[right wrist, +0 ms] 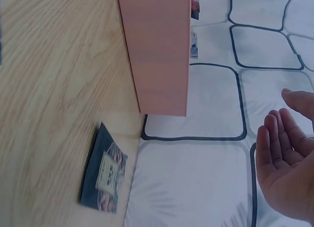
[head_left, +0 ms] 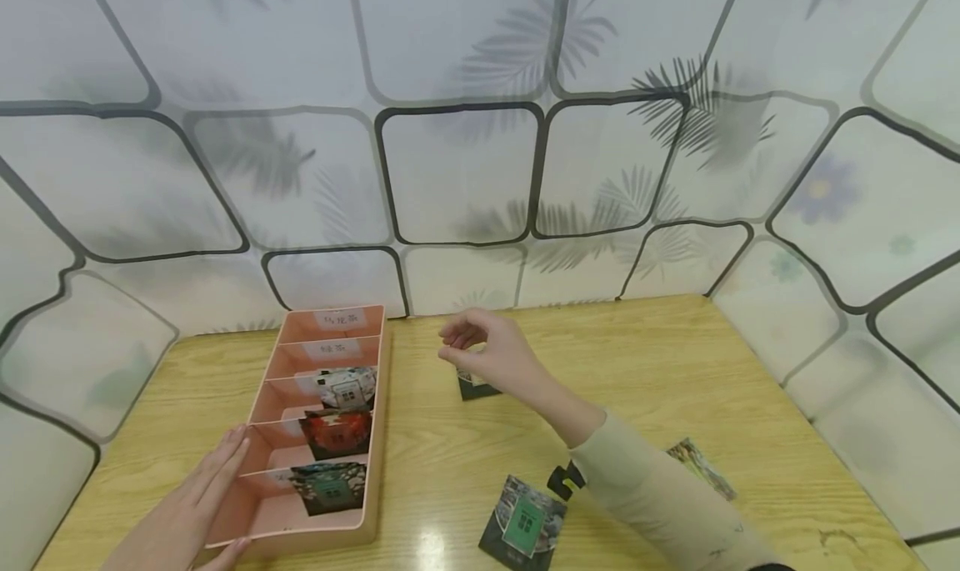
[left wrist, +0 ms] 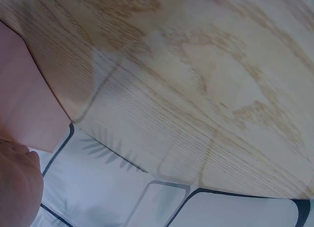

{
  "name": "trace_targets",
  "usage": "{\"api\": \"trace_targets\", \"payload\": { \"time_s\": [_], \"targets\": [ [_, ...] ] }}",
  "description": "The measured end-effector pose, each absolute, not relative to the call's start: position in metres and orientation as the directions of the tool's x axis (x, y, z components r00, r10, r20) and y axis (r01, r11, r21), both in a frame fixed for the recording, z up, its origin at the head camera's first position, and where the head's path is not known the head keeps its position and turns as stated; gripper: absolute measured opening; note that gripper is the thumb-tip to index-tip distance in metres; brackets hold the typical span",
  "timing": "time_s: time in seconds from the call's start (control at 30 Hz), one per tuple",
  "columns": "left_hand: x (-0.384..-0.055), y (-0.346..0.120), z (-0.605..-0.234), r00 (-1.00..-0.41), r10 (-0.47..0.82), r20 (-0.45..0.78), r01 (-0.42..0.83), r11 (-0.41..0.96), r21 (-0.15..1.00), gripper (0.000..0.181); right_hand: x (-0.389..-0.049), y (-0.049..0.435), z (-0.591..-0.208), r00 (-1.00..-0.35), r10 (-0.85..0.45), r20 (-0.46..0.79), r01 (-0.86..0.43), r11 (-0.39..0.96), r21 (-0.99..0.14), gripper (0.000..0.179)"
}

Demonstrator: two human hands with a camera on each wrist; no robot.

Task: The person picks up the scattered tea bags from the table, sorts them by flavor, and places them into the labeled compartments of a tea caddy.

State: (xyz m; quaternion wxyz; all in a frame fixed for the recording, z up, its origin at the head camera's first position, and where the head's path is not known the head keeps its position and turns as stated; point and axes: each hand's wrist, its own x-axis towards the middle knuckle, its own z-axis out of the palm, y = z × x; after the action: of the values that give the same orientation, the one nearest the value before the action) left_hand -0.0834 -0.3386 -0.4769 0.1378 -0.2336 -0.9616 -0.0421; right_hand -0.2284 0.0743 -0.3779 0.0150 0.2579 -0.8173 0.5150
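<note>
A long pink divided box [head_left: 375, 471] stands on the left of the table, with paper labels in Chinese on its dividers. My left hand [head_left: 187, 496] rests at its near left corner, fingers straight along the left rim and thumb at the front. In the compartments lean a grey-white tea packet [head_left: 348, 388], a red one [head_left: 339, 433] and a dark green one [head_left: 330, 488]. My right hand [head_left: 487, 350] is in the air right of the box, fingers loosely curved, thumb apart, nothing between them. Beneath it lies a dark tea packet [right wrist: 108, 175], partly hidden in the head view.
A packet with a green label [head_left: 522, 523] lies at the table's front. Another packet [head_left: 702, 467] lies to the right, beyond my right sleeve [head_left: 660, 496]. A small black object [head_left: 558, 481] shows beside the sleeve. Patterned fabric [head_left: 465, 179] encloses the wooden table [head_left: 600, 346].
</note>
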Motion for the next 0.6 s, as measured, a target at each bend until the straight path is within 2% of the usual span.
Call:
{"api": "trace_targets", "payload": {
  "time_s": [0.37,0.6],
  "targets": [
    [-0.083,-0.339,-0.479,-0.857,0.429,0.283,0.45,0.893,0.01,0.14,-0.205,0.116,-0.376,-0.815,-0.454,0.36,-0.545,0.389,-0.743,0.019],
    [-0.086,-0.34,-0.477,-0.809,0.481,0.338,0.51,0.86,-0.002,0.141,-0.19,0.139,-0.383,-0.814,-0.475,0.336,-0.545,0.424,-0.723,0.023]
  ]
}}
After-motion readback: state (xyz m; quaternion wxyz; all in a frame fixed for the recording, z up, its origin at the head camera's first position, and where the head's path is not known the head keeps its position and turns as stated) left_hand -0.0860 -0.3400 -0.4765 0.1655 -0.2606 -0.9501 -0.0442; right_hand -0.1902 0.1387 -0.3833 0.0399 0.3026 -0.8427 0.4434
